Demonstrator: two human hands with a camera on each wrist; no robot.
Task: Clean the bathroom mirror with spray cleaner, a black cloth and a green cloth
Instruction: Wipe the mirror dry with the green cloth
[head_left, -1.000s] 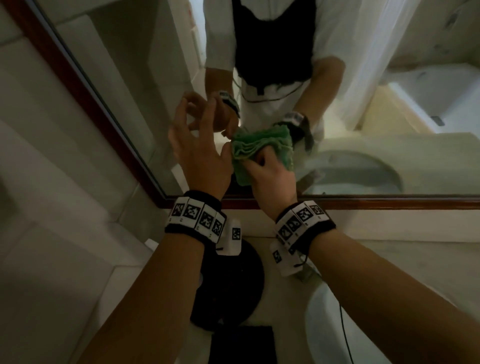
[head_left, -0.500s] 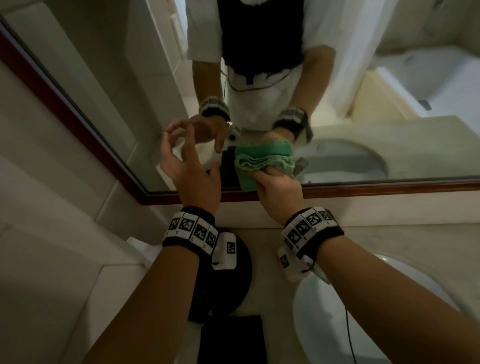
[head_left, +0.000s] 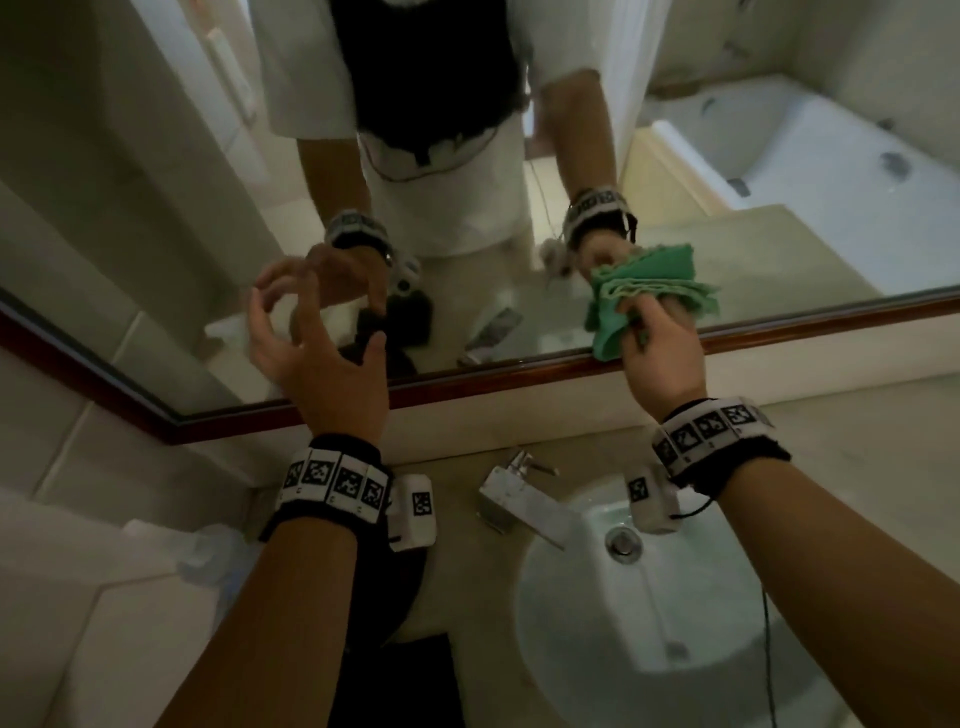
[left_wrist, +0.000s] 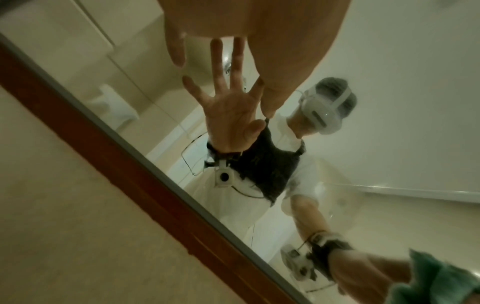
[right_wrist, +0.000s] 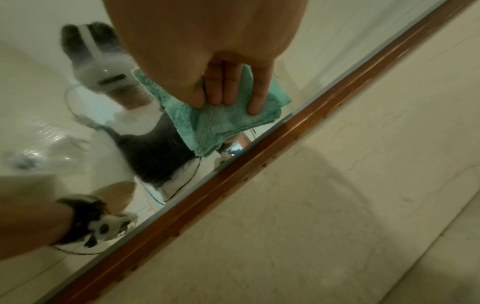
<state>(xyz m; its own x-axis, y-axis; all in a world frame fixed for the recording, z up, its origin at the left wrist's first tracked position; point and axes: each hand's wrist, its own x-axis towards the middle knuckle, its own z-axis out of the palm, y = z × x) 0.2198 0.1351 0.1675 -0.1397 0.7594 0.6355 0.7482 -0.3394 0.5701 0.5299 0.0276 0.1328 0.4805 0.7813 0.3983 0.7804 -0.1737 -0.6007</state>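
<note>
The wood-framed mirror (head_left: 156, 182) fills the upper part of the head view. My right hand (head_left: 649, 325) grips a bunched green cloth (head_left: 605, 332) against the glass just above the lower frame (head_left: 519, 371), over the sink. In the right wrist view its fingers (right_wrist: 228, 88) curl round the green cloth (right_wrist: 221, 125). My left hand (head_left: 311, 332) hovers in front of the mirror's lower left with its fingers (left_wrist: 176, 49) spread and nothing in it. A dark round object (head_left: 400, 597) lies on the counter under my left forearm; I cannot tell whether it is the black cloth. No spray bottle shows.
A white sink basin (head_left: 649, 649) with a chrome tap (head_left: 514, 499) sits below my right hand. Something pale and crumpled (head_left: 161, 540) lies at the counter's left end by the tiled wall. A thin cable (head_left: 766, 623) hangs over the basin.
My right hand has carried the green cloth to the right along the mirror's lower edge, away from my left hand. The left hand stays open. The head view has tipped down onto the sink.
</note>
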